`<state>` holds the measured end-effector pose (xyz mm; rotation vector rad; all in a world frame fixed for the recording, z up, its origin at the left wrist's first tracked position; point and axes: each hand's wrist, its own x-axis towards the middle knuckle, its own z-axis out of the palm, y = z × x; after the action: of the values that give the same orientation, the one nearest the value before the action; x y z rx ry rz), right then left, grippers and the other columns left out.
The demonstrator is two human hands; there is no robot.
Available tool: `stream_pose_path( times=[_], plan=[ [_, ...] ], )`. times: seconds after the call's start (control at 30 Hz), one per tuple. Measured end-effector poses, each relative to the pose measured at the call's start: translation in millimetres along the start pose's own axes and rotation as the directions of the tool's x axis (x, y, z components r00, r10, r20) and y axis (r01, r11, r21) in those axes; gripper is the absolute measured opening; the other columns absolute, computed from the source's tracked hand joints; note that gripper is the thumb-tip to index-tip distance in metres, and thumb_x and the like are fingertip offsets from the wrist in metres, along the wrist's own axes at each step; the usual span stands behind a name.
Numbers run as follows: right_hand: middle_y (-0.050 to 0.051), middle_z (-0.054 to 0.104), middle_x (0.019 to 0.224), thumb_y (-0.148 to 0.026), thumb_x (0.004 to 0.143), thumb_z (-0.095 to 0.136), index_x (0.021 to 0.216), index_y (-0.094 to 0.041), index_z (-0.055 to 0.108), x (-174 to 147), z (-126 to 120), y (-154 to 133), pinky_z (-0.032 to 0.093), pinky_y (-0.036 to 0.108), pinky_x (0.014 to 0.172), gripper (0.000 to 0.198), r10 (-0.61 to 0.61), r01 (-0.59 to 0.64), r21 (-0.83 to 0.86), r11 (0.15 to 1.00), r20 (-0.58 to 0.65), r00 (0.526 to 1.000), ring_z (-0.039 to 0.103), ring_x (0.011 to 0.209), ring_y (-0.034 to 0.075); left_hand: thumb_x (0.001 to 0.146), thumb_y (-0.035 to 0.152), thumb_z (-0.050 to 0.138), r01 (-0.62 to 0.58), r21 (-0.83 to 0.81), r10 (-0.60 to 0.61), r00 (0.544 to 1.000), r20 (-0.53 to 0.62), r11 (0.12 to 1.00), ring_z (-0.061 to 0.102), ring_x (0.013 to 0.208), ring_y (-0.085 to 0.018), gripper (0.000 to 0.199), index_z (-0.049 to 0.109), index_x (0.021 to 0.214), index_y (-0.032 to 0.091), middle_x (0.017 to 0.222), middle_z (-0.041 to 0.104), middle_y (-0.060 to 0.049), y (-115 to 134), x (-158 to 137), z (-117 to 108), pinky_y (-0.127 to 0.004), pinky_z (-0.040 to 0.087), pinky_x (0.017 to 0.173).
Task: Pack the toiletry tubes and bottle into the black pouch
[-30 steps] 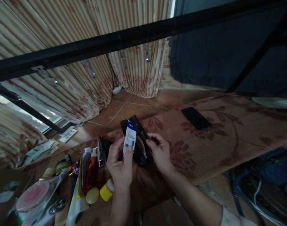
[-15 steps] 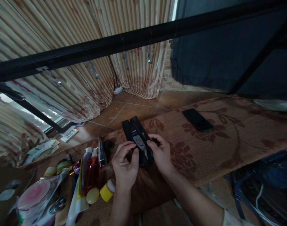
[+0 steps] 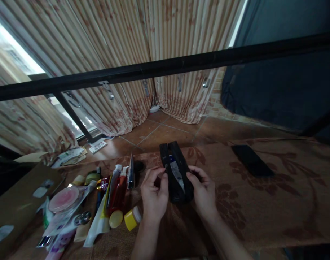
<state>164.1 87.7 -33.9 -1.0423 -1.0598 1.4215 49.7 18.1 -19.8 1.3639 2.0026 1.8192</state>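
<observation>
A small black pouch-like case [image 3: 183, 159] lies on the brown patterned cloth between my hands. Along its top is a long opening, where a grey item with a printed label [image 3: 176, 174] shows; what kind of thing it is I cannot make out. My left hand [image 3: 155, 191] pinches the case's left edge between thumb and fingers. On the opposite edge, the thumb and bent fingers of my right hand [image 3: 204, 187] grip the case. The underside of the case is hidden. Just left of my left hand lies a yellow jar with a pale lid [image 3: 131, 219].
Several bottles and tubes, among them a red bottle [image 3: 118, 191], lie at the left beside a pink-lidded container [image 3: 64, 199] and a cardboard box [image 3: 18, 202]. A black phone [image 3: 251, 160] rests at the right. A dark metal bar [image 3: 165, 68] crosses beyond the cloth-covered surface [image 3: 224, 220].
The view has swung left, so everything sits farther right and lower in it. Both hands stay on the black case, its opening now looking a little wider.
</observation>
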Motion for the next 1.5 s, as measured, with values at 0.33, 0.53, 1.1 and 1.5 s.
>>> stream_pose_path(
  times=[0.33, 0.53, 1.1, 1.5],
  plan=[
    [0.006, 0.073, 0.087, -0.041, 0.065, 0.075, 0.099, -0.02, 0.071, 3.2, -5.5, 14.6, 0.051, 0.03, 0.062, 0.04, 0.054, -0.055, -0.02, 0.998, -0.022, 0.998, 0.066, 0.07, 0.02, 0.089, 0.031, 0.056, 0.129, 0.103, -0.134, 0.99, 0.042, 0.986, 0.06, 0.078, -0.016, 0.024, 0.062, 0.11, 0.021, 0.1, 0.064, -0.006, -3.8, -3.3, -2.8, -0.028, 0.047, 0.066],
    [0.005, 0.072, 0.092, -0.042, 0.065, 0.075, 0.1, -0.019, 0.071, 3.5, -6.1, 16.6, 0.051, 0.029, 0.064, 0.042, 0.05, -0.052, -0.069, 0.996, -0.034, 0.998, 0.066, 0.075, 0.02, 0.089, 0.03, 0.053, 0.192, 0.181, -0.206, 0.977, 0.062, 0.965, 0.056, 0.068, -0.014, 0.025, 0.06, 0.111, 0.02, 0.098, 0.065, -0.004, -6.1, -4.7, -7.9, -0.03, 0.046, 0.069],
    [0.001, 0.072, 0.082, -0.035, 0.059, 0.077, 0.095, -0.02, 0.073, -0.7, -1.3, 7.4, 0.05, 0.025, 0.061, 0.039, 0.096, -0.103, -0.042, 0.994, -0.139, 0.986, 0.064, 0.071, 0.017, 0.083, 0.023, 0.057, 0.2, 0.786, -0.278, 0.96, -0.037, 0.586, 0.052, 0.114, -0.033, 0.04, 0.056, 0.12, 0.007, 0.122, 0.059, -0.018, -47.3, 16.4, -46.1, -0.044, 0.041, 0.099],
    [0.002, 0.072, 0.084, -0.036, 0.064, 0.075, 0.099, -0.02, 0.072, 0.8, -5.3, 12.1, 0.051, 0.026, 0.061, 0.039, 0.064, -0.07, -0.069, 0.995, -0.095, 0.993, 0.065, 0.072, 0.017, 0.085, 0.017, 0.049, 0.368, 0.834, -0.537, 0.837, -0.104, 0.412, 0.066, 0.095, -0.033, 0.046, 0.044, 0.13, 0.006, 0.104, 0.064, -0.022, -52.9, 17.6, -43.6, -0.037, 0.05, 0.075]
  ],
)
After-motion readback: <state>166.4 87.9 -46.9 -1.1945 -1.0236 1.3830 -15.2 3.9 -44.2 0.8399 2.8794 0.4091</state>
